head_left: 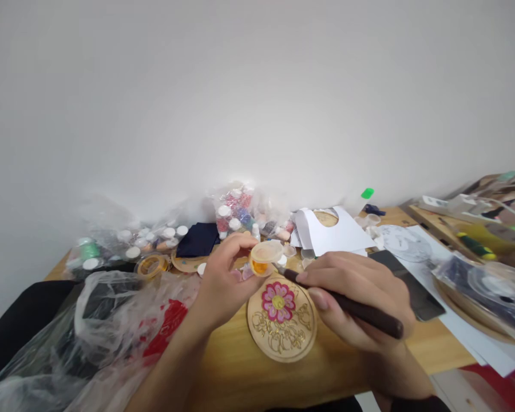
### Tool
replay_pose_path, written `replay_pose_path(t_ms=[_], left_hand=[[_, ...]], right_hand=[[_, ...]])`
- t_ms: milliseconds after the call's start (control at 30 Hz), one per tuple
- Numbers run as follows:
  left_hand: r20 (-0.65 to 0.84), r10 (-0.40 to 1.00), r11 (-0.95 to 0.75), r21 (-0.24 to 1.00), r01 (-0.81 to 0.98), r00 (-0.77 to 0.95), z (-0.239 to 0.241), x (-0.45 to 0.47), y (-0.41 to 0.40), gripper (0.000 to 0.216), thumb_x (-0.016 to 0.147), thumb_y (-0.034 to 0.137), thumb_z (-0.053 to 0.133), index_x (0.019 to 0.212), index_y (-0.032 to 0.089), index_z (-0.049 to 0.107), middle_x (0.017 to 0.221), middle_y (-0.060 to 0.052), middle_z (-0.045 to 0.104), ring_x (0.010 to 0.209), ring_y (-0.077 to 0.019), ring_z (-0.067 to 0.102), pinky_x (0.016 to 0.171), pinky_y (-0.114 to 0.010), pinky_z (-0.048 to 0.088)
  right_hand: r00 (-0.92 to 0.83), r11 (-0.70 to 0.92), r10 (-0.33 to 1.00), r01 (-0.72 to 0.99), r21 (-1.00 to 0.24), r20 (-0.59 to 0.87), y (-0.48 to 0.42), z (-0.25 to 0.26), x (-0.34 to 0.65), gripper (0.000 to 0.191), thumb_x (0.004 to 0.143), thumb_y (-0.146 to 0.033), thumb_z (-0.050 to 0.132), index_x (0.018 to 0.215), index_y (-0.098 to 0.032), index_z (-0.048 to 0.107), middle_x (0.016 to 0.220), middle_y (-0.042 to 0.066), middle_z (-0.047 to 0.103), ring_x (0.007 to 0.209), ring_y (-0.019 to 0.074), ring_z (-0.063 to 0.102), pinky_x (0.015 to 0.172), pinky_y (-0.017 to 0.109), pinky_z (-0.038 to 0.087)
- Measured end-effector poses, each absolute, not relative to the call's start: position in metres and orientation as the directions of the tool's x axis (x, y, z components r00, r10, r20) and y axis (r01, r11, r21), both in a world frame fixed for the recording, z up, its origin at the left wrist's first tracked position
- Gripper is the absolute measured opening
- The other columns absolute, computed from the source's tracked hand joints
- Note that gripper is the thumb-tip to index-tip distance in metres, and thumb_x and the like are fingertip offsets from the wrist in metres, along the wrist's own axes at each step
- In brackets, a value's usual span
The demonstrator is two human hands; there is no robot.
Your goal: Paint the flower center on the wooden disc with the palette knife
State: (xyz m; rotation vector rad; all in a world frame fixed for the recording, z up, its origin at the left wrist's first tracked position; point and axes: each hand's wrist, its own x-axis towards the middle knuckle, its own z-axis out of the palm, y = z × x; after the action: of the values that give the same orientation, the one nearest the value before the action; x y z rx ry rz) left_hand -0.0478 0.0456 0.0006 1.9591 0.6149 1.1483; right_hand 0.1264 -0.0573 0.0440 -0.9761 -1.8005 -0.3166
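My left hand point(225, 280) is closed on a small clear plastic cup point(267, 256) with orange-yellow stuff at its bottom, tilted toward the right. A dark-handled tool with a thin metal tip point(360, 313) lies in the grip of my right hand point(360, 292); its tip is at the cup's right side, and I cannot tell whether it reaches inside. Below both hands a round wooden disc point(282, 349) rests on the table. It bears a pink flower with a yellow centre and gold scrollwork outlines.
Crumpled clear plastic bags point(111, 337) cover the left side. Bags of small white-lidded bottles point(236, 209) line the wall, beside a dark blue cloth point(198, 239) and a cut white paper sheet point(339, 232). To the right lie a black phone point(407, 284), printed sheets and a power strip point(438, 203).
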Motion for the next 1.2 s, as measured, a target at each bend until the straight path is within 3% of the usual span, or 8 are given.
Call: replay_pose_path(t_ms=[433, 767, 1000, 1200], left_hand=[[0.501, 0.71, -0.586, 0.81, 0.02, 0.495, 0.003, -0.046, 0.046, 0.024, 0.076, 0.014, 0.076, 0.097, 0.021, 0.068, 0.097, -0.005, 0.071, 0.087, -0.0172, 0.068, 0.081, -0.029, 0.058], [0.489, 0.732, -0.564, 0.825, 0.021, 0.474, 0.01, -0.049, 0.045, 0.027, 0.073, 0.005, 0.071, 0.095, 0.021, 0.068, 0.097, -0.002, 0.073, 0.088, -0.0159, 0.068, 0.08, -0.027, 0.055], [0.525, 0.715, -0.605, 0.796, 0.031, 0.461, 0.011, -0.051, 0.046, 0.026, 0.074, 0.006, 0.072, 0.095, 0.021, 0.068, 0.098, -0.003, 0.072, 0.089, -0.0169, 0.068, 0.08, -0.028, 0.056], [0.551, 0.691, -0.646, 0.762, 0.057, 0.467, 0.01, -0.051, 0.047, 0.027, 0.075, 0.006, 0.073, 0.097, 0.022, 0.068, 0.098, -0.003, 0.071, 0.09, -0.0175, 0.067, 0.081, -0.029, 0.057]], right_hand=[[-0.172, 0.676, 0.474, 0.699, -0.233, 0.863, -0.054, 0.045, 0.127, 0.008, 0.089, -0.011, 0.059, 0.088, -0.018, 0.062, 0.071, 0.002, 0.072, 0.064, 0.0116, 0.068, 0.062, 0.024, 0.058], [-0.102, 0.681, 0.474, 0.672, -0.291, 0.875, -0.052, 0.046, 0.12, 0.01, 0.086, -0.009, 0.059, 0.09, -0.016, 0.065, 0.067, 0.002, 0.069, 0.056, 0.0129, 0.066, 0.051, 0.024, 0.053], [-0.133, 0.577, 0.497, 0.788, -0.212, 0.857, -0.054, 0.051, 0.109, 0.011, 0.086, -0.008, 0.059, 0.086, -0.019, 0.062, 0.067, 0.001, 0.07, 0.055, 0.0118, 0.063, 0.051, 0.024, 0.051], [-0.065, 0.59, 0.499, 0.756, -0.284, 0.864, -0.058, 0.051, 0.106, 0.012, 0.086, -0.007, 0.059, 0.085, -0.019, 0.062, 0.066, 0.0, 0.069, 0.055, 0.0114, 0.064, 0.051, 0.024, 0.05]])
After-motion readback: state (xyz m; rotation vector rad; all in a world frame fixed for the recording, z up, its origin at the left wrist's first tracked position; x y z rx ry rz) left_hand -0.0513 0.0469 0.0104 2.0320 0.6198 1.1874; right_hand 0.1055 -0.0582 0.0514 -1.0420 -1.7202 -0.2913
